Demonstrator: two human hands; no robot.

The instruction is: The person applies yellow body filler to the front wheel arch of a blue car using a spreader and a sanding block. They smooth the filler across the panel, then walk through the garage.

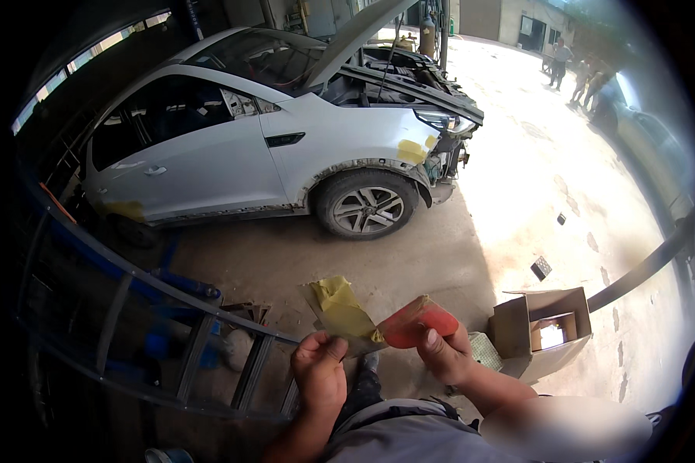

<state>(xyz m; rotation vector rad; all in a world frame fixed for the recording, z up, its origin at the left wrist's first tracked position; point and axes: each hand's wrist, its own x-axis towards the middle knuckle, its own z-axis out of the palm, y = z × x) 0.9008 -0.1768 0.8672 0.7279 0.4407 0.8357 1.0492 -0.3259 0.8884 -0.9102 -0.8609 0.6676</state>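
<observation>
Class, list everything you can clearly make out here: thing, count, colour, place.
Spreader: one, red, in the right hand
Thin sheet: one, greyish, in the left hand
Paste-like mass: one, yellow, on the thin sheet
Car: one, white, upper left to centre
Front wheel: one, black and grey, on the car
Patches: at least two, yellow, on the car's side
Cardboard box: one, brown, open, lower right
Ladder-like frame: one, grey, lower left
Small items: two, dark, beyond the cardboard box
Cylinder: one, brownish, top centre
People: at least two, colours unclear, top right
Left hand: one, bare, lower centre
Right hand: one, bare, lower centre
</observation>
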